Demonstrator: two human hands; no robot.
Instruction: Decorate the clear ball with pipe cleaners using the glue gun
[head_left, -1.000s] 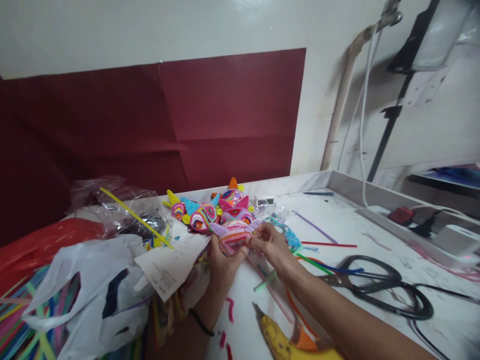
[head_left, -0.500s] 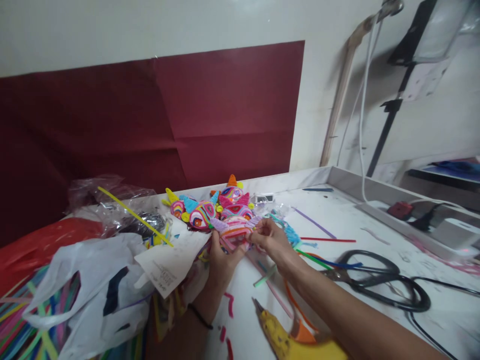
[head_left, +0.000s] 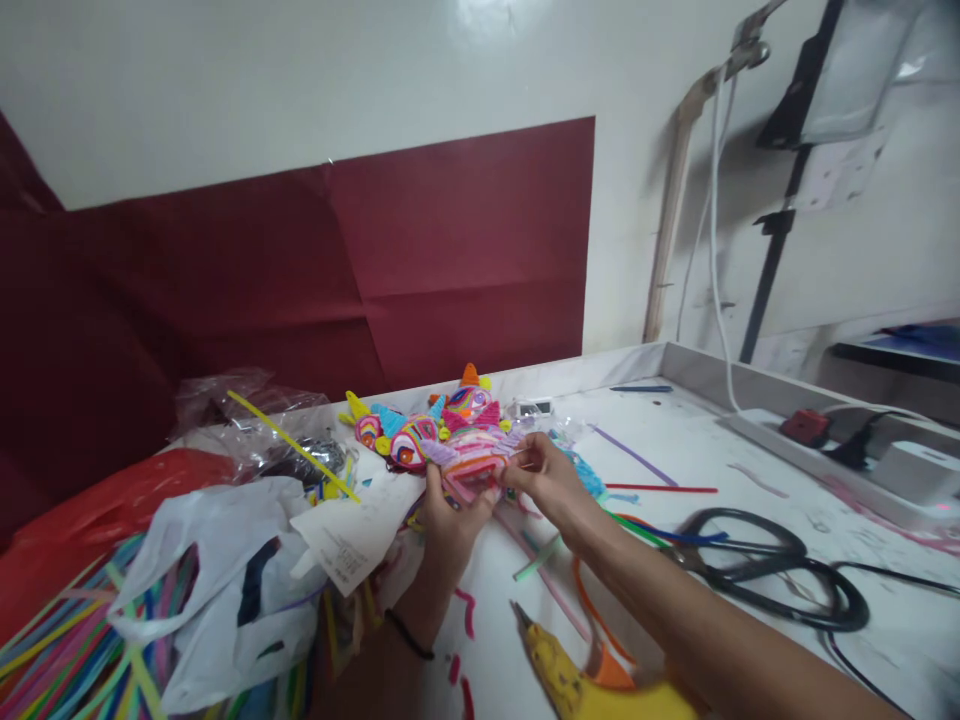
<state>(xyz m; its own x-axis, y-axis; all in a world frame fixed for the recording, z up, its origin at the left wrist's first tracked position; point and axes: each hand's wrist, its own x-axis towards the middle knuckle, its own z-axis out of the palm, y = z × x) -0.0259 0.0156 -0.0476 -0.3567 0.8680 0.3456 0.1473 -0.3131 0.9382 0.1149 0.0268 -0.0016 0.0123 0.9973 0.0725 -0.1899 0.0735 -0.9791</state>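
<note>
- White desk [head_left: 675, 440] against a white wall with a dark red paper sheet [head_left: 337, 270] taped across it; we're looking forward and down at it.
- Far left: bundle of coloured pipe cleaners [head_left: 67, 650] under a white plastic bag [head_left: 210, 580], with a red bag [head_left: 112, 500] behind them. A yellow strip [head_left: 292, 445] lies over clear wrap.
- Centre back: finished pieces [head_left: 420, 430], bright, with pointed ears, piled touching each other.
- Left hand [head_left: 450, 515] is closed on the pink-and-purple woven piece [head_left: 472, 460] from below; a black band sits on that wrist.
- Right hand [head_left: 544, 475] pinches the piece's right edge between thumb and fingertips. The piece sits just above the desk, right in front of the pile.
- Change over the last second: the view tilted and slid a bit; both grips and the piece's position look the same. We read that as fine work on the right edge ongoing, nothing released.
- Right: scissors [head_left: 757, 570] with black handles, loose red, purple and green strands near them, and a power strip [head_left: 840, 440] on the ledge.
- Bottom: a yellow glue gun [head_left: 570, 675], cut off by the frame.
- Hard to tell: what the right fingertips actually grip (strand end or the weave itself); the left fingers are hidden behind the piece.
</note>
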